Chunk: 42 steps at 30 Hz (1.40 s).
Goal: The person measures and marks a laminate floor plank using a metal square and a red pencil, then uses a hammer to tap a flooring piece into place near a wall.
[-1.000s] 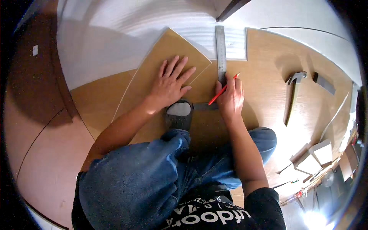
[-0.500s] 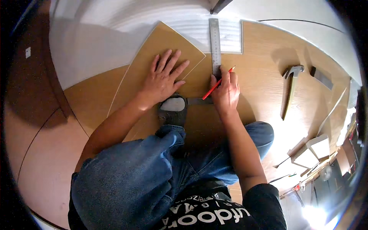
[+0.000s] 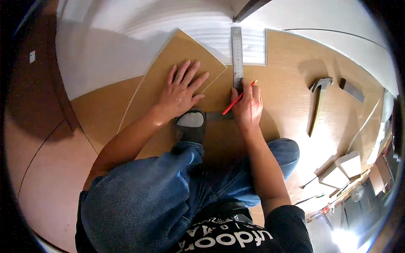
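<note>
My left hand point(image 3: 179, 92) lies flat with fingers spread on a loose wood-look floor plank point(image 3: 180, 50), which sits at an angle over the laid planks. In my right hand point(image 3: 249, 103) is a red pencil point(image 3: 233, 103), its sharpened tip pointing up and away to the right. The same hand rests at the lower end of a steel square point(image 3: 237, 52). Its marked blade runs away from me across a notch in the flooring; a darker arm extends left beside my shoe point(image 3: 190, 120). My fingers partly hide the square's corner.
White foam underlay point(image 3: 114, 46) shows beyond the planks, up to a dark post point(image 3: 249, 9). To the right lie a hammer point(image 3: 317, 105), a dark-and-grey block point(image 3: 352, 90) and white box-like pieces point(image 3: 335, 177). A bright lamp point(image 3: 346, 238) glares at lower right.
The whole view has shifted slightly, with the scene a little lower in the picture. Both hands, the pencil and the square keep their places on the floor.
</note>
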Each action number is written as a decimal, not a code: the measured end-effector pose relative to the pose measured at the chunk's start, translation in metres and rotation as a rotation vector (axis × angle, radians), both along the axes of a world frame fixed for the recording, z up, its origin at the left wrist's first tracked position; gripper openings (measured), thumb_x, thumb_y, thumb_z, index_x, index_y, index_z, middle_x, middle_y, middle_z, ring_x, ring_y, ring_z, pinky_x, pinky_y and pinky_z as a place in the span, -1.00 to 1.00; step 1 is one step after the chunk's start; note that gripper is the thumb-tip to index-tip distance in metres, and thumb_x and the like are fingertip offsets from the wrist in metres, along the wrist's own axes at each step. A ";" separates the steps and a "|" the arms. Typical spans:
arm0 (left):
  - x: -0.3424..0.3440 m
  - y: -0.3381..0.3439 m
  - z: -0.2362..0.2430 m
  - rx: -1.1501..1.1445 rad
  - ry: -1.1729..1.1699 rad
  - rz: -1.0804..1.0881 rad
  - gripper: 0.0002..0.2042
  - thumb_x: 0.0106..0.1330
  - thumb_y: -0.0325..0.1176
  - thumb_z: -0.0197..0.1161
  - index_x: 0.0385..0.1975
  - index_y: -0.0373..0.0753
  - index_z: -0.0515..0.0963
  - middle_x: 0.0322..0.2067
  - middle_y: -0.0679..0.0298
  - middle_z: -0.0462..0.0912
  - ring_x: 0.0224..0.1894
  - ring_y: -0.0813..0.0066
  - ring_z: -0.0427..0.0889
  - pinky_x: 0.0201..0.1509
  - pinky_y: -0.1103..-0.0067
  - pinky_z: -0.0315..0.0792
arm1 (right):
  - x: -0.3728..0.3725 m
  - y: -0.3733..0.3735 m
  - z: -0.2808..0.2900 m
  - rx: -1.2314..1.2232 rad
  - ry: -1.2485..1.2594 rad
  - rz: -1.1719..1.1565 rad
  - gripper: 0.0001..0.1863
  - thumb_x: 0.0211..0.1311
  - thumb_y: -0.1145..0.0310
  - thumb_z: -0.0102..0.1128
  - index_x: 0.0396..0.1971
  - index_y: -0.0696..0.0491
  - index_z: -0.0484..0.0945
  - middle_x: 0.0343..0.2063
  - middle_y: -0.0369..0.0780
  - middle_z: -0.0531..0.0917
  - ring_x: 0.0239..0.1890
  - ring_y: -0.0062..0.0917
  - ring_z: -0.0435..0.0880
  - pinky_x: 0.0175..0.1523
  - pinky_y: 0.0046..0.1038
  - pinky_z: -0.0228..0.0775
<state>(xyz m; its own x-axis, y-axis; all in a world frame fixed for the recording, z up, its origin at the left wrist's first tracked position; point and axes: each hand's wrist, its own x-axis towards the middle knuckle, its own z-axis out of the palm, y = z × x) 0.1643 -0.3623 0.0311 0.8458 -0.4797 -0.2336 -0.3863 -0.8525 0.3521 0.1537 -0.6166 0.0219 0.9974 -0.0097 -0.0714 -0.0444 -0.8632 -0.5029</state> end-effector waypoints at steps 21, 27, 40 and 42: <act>-0.011 0.018 0.007 0.038 -0.046 -0.002 -0.26 0.32 0.03 0.39 0.51 0.08 0.33 0.59 0.16 0.13 0.61 0.06 0.07 0.62 0.07 0.00 | -0.006 0.000 -0.001 -0.033 0.060 0.017 -0.52 0.27 0.28 0.42 0.17 0.04 0.57 -0.09 0.01 0.60 -0.10 -0.02 0.67 0.00 -0.07 0.59; -0.031 0.077 0.017 0.154 0.003 0.425 -0.19 0.35 -0.03 0.41 0.51 -0.25 0.23 0.46 -0.03 0.27 0.43 -0.13 0.31 0.44 0.04 0.31 | -0.008 -0.004 0.008 0.006 0.113 -0.030 -0.46 0.27 0.30 0.42 0.23 0.05 0.52 -0.05 0.02 0.60 -0.07 0.01 0.68 0.00 -0.03 0.60; -0.029 0.105 -0.019 -0.014 0.189 0.571 -0.14 0.22 0.02 0.55 0.35 -0.46 0.32 0.32 -0.28 0.32 0.39 -0.27 0.29 0.48 0.06 0.26 | -0.032 -0.016 0.030 -0.020 0.093 0.319 -0.45 0.26 0.30 0.41 0.26 -0.11 0.53 0.06 -0.07 0.60 0.03 -0.01 0.67 0.01 -0.05 0.64; -0.040 0.111 -0.027 -0.022 0.122 0.637 -0.19 0.21 -0.03 0.56 0.30 -0.42 0.35 0.28 -0.25 0.34 0.36 -0.27 0.31 0.44 0.04 0.27 | -0.035 -0.012 0.038 -0.002 0.146 0.291 -0.49 0.23 0.37 0.38 0.20 -0.01 0.56 -0.03 -0.01 0.64 -0.05 0.00 0.68 0.01 -0.03 0.61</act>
